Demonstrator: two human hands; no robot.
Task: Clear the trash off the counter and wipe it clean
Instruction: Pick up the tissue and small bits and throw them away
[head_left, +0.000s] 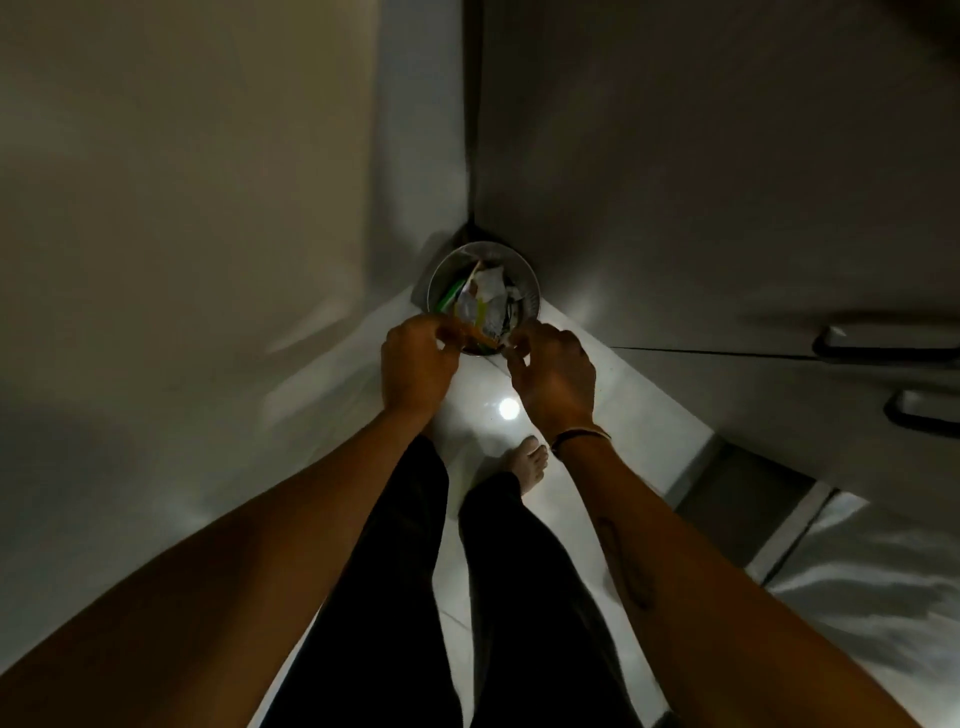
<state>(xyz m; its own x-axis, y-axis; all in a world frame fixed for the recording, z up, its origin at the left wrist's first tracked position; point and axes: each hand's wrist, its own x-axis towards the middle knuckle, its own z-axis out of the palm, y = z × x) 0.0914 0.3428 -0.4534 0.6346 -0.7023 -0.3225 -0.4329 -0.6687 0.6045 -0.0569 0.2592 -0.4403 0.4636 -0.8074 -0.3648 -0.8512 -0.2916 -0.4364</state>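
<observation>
A round metal trash bin (524, 283) stands on the floor in a dim corner, with crumpled wrappers (485, 301) in white, green and yellow inside it. Both my hands hover just over its near rim. My left hand (415, 366) pinches an orange scrap at the edge of the wrappers. My right hand (553, 371) has its fingers curled at the other side of the same trash; I cannot tell how firmly it grips. A dark band sits on my right wrist.
A pale wall (182, 234) rises on the left and grey cabinet doors (727, 182) with dark handles (883, 343) on the right. The glossy white floor (597, 415) reflects a lamp. My legs in dark trousers and a bare foot (527, 462) stand below.
</observation>
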